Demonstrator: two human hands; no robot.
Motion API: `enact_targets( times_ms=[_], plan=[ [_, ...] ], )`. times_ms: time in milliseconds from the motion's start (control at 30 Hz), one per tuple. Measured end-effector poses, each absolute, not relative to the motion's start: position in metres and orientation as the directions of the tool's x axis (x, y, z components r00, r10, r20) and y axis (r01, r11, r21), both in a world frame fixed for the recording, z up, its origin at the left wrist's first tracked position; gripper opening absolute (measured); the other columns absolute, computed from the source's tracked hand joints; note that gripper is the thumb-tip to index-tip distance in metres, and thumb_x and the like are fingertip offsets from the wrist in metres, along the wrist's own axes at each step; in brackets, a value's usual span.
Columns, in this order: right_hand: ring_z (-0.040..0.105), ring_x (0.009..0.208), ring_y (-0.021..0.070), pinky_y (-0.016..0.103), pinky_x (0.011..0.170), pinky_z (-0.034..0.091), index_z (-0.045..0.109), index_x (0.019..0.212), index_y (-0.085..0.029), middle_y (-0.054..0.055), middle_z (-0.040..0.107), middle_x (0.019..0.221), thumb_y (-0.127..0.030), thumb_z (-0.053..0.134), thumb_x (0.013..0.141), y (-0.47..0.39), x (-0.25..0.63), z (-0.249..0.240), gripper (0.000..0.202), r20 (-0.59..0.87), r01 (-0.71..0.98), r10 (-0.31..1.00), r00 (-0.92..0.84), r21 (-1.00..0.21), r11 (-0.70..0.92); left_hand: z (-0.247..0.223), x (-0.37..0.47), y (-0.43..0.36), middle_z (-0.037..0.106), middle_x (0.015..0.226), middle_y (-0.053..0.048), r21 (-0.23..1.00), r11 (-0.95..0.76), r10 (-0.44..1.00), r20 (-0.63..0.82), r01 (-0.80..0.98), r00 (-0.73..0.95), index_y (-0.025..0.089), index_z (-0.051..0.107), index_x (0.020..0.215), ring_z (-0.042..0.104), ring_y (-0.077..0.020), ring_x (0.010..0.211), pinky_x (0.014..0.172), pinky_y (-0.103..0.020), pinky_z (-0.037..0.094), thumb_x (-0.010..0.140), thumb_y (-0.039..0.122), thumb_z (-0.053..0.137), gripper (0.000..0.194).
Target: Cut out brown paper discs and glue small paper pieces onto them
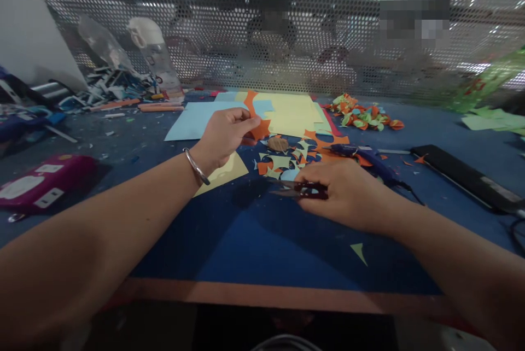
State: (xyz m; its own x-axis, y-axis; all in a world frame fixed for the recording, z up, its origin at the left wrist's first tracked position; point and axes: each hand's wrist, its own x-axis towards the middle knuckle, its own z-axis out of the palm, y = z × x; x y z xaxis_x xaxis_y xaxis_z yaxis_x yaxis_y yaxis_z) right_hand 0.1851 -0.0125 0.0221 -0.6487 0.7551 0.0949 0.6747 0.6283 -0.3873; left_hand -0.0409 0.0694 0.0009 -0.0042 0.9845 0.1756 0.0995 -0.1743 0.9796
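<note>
Between thumb and fingers, my left hand (229,132) pinches an orange paper scrap (260,130) with curved cut edges, raised over the table. My right hand (344,189) is wrapped around small dark-handled scissors (309,189); their blades point left and look apart. Just beyond the scissors lie several yellow, orange and light blue paper offcuts (281,162) and a brown, roundish object (278,144). Under my left wrist is a yellow sheet (229,173). Light blue sheets (184,121) and yellow sheets (289,113) are spread behind that hand.
A blue glue gun (365,155) lies right of the offcuts, near a black bar-shaped device (463,176). Small folded paper pieces (365,113) are heaped behind. At left are a magenta box (45,181), a clear bottle (156,56) and assorted scraps (115,86). A perforated metal screen (221,28) stands behind.
</note>
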Motion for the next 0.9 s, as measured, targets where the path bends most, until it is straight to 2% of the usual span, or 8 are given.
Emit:
enact_targets(
  times_ms=[167, 233, 367, 567, 700, 833, 900],
  plan=[
    [0.048, 0.057, 0.0124, 0.027, 0.054, 0.036, 0.067, 0.076, -0.019, -0.001, 0.059, 0.063, -0.036, 0.064, 0.086, -0.005, 0.197, 0.023, 0.020, 0.239, 0.619, 0.873, -0.425, -0.627, 0.473, 0.003, -0.034, 0.059, 0.073, 0.075, -0.005, 0.996, -0.042, 0.989, 0.030, 0.079, 0.146, 0.014, 0.073, 0.074, 0.067, -0.0119, 0.065, 0.065, -0.025, 0.057, 0.083, 0.021, 0.074, 0.012],
    [0.046, 0.057, 0.0120, 0.027, 0.053, 0.036, 0.069, 0.080, -0.018, 0.000, 0.059, 0.065, -0.039, 0.065, 0.087, -0.001, 0.201, 0.024, 0.023, 0.302, 0.604, 0.899, -0.318, -0.667, 0.437, 0.005, -0.028, 0.051, 0.075, 0.077, -0.006, 0.998, 0.008, 0.974, -0.022, 0.060, 0.227, 0.013, 0.074, 0.077, 0.068, -0.0125, 0.066, 0.067, -0.026, 0.057, 0.083, 0.022, 0.075, 0.011],
    [0.043, 0.057, 0.0113, 0.027, 0.052, 0.035, 0.068, 0.078, -0.018, 0.000, 0.055, 0.065, -0.040, 0.067, 0.088, 0.006, 0.207, 0.025, 0.025, 0.368, 0.613, 0.902, -0.225, -0.666, 0.425, 0.011, -0.017, 0.032, 0.073, 0.071, -0.004, 0.998, 0.053, 0.953, -0.059, 0.029, 0.296, 0.013, 0.074, 0.076, 0.068, -0.0115, 0.062, 0.066, -0.025, 0.057, 0.086, 0.018, 0.071, 0.012],
    [0.039, 0.055, 0.0104, 0.027, 0.050, 0.030, 0.065, 0.075, -0.018, -0.002, 0.050, 0.063, -0.038, 0.066, 0.090, 0.009, 0.207, 0.023, 0.025, 0.383, 0.649, 0.892, -0.238, -0.621, 0.440, 0.016, -0.007, 0.018, 0.077, 0.080, -0.006, 0.989, 0.137, 0.923, -0.107, -0.057, 0.370, 0.014, 0.077, 0.089, 0.072, -0.0135, 0.069, 0.075, -0.029, 0.060, 0.091, 0.017, 0.064, 0.013],
    [0.038, 0.056, 0.0105, 0.028, 0.053, 0.031, 0.064, 0.073, -0.018, -0.003, 0.047, 0.061, -0.038, 0.065, 0.090, 0.009, 0.205, 0.020, 0.026, 0.396, 0.675, 0.878, -0.269, -0.573, 0.465, 0.014, -0.006, 0.017, 0.077, 0.083, -0.006, 0.978, 0.184, 0.919, -0.135, -0.100, 0.370, 0.014, 0.075, 0.083, 0.072, -0.0146, 0.069, 0.076, -0.032, 0.060, 0.091, 0.015, 0.061, 0.016],
    [0.042, 0.058, 0.0114, 0.028, 0.056, 0.033, 0.065, 0.075, -0.018, -0.002, 0.052, 0.063, -0.038, 0.065, 0.090, 0.009, 0.204, 0.019, 0.025, 0.380, 0.674, 0.877, -0.295, -0.568, 0.473, 0.014, -0.007, 0.015, 0.079, 0.091, -0.008, 0.993, 0.106, 0.894, -0.072, -0.054, 0.441, 0.015, 0.078, 0.088, 0.074, -0.0151, 0.082, 0.078, -0.027, 0.058, 0.084, 0.013, 0.069, 0.010],
    [0.043, 0.058, 0.0113, 0.028, 0.056, 0.034, 0.065, 0.076, -0.018, -0.002, 0.054, 0.064, -0.037, 0.065, 0.090, 0.009, 0.203, 0.019, 0.023, 0.374, 0.657, 0.875, -0.307, -0.582, 0.479, 0.015, -0.008, 0.014, 0.080, 0.095, -0.009, 0.998, 0.061, 0.881, -0.042, -0.025, 0.471, 0.015, 0.079, 0.093, 0.074, -0.0152, 0.086, 0.078, -0.025, 0.057, 0.079, 0.009, 0.072, 0.017]
  ],
)
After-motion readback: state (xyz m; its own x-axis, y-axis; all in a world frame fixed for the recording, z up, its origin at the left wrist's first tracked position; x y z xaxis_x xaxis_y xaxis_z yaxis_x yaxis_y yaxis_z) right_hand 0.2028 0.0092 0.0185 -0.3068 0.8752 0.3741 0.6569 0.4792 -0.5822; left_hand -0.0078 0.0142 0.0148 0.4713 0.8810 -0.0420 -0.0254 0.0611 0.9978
